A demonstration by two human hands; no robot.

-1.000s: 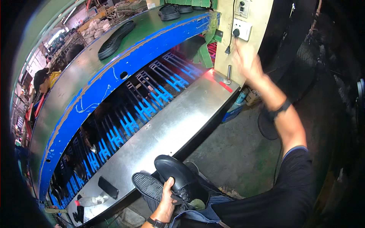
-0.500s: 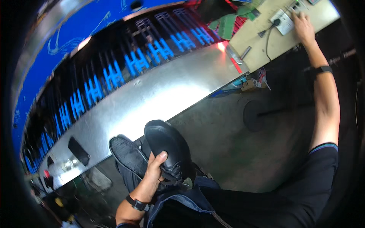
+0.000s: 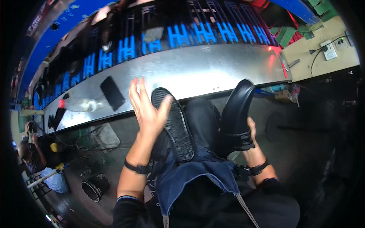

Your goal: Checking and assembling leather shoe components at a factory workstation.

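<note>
Since the earlier frame the right hand (image 3: 249, 133) had left the wall switch and gripped a glossy black leather shoe (image 3: 235, 114), upright below the steel counter's (image 3: 213, 72) near edge. The left hand (image 3: 146, 108), fingers spread, lay against a second black shoe's treaded sole (image 3: 175, 121), its long axis running toward the counter.

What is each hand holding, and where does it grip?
Right hand grips a black shoe at its side. Left hand, open, touches another shoe's sole.

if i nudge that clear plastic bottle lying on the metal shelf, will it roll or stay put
The clear bottle lies on its side on the smooth metal shelf, so it would probably roll easily. It looks nearly empty, so likely light. Its thin clear wall would probably dent under a firm squeeze.
</note>
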